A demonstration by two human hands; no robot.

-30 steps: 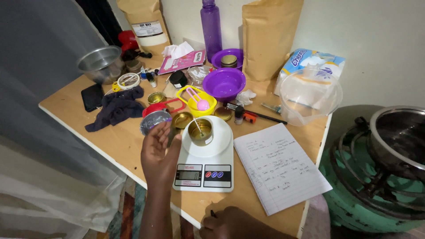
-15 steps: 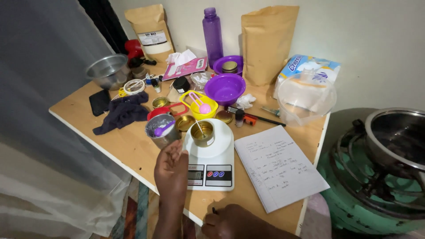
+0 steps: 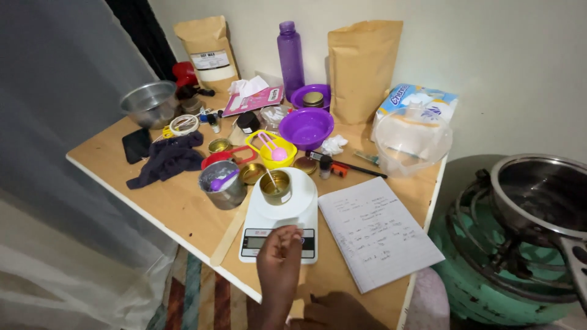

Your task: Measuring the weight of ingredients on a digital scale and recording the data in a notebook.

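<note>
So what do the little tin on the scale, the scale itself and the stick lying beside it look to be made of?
The small tin looks like thin metal with a glossy gold finish; its rim glints. The kitchen scale appears to be white plastic, smooth and matte, with a dark display strip that the left hand touches. The flat stick looks like pale bare wood, though grain is too fine to confirm.

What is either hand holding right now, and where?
Nothing. The left hand has fingertips on the white scale's front edge; the right hand rests on the table.
</note>
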